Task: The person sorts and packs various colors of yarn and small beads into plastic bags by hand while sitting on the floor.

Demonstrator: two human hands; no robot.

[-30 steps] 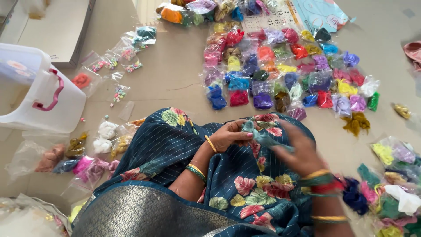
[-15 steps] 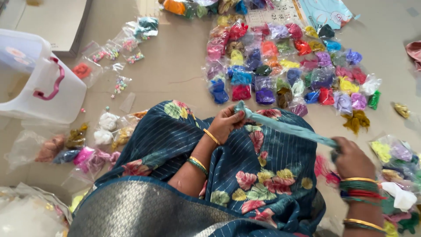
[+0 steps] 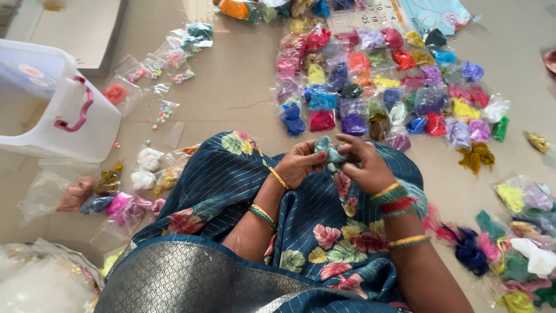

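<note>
Both hands, left [image 3: 300,164] and right [image 3: 366,167], pinch a teal strip [image 3: 329,152] over the lap; coloured packets [image 3: 382,87] cover the floor [image 3: 237,87] ahead. Half a second ago the strip was stretched out; now it's bunched.

The small bunch of teal thread [image 3: 330,152] is pale blue-green. The dark blue striped cloth [image 3: 301,232] carries pink and yellow flowers. The plastic tub [image 3: 63,116] is white, its handle pink.
</note>
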